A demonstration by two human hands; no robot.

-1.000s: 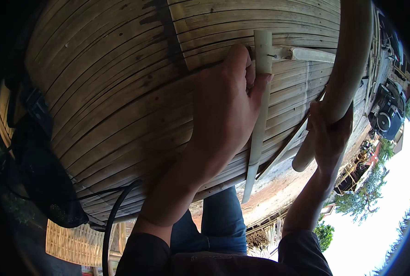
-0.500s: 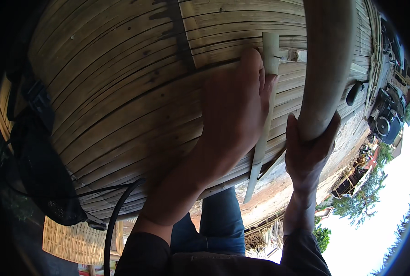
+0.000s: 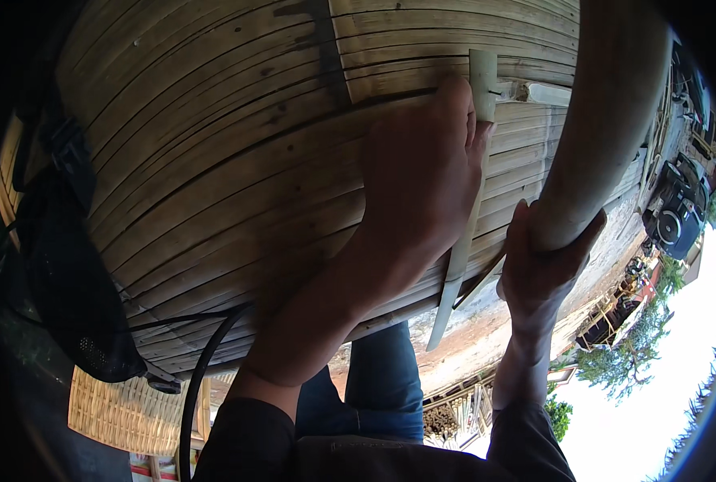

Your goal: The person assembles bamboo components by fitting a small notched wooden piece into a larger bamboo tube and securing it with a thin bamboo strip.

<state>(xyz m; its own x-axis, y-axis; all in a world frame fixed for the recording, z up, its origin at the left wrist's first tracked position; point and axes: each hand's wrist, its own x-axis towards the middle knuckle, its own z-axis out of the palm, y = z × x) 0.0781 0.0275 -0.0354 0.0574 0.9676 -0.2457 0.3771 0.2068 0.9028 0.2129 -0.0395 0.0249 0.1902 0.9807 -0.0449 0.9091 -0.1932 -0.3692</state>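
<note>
My left hand is closed, with thumb and fingers pinching a narrow, pale bamboo strip. The strip lies across the bamboo slat surface, and its lower end sticks out past the near edge. A small dark nail shows at the strip's right side, just above my fingertips. In my right hand is a thick, smooth, rounded pole, gripped at its lower end. It rises toward the top right, close to the view, and covers part of the slats; its upper end is out of frame.
A black bag with straps and a black cable are at the left. Below them is a woven bamboo panel. A dark machine stands at the far right. My jeans show under the near edge.
The pole has tilted to the right at its upper part, with my right hand still around it. My left hand keeps its pinch on the strip; the whole view has shifted slightly.
</note>
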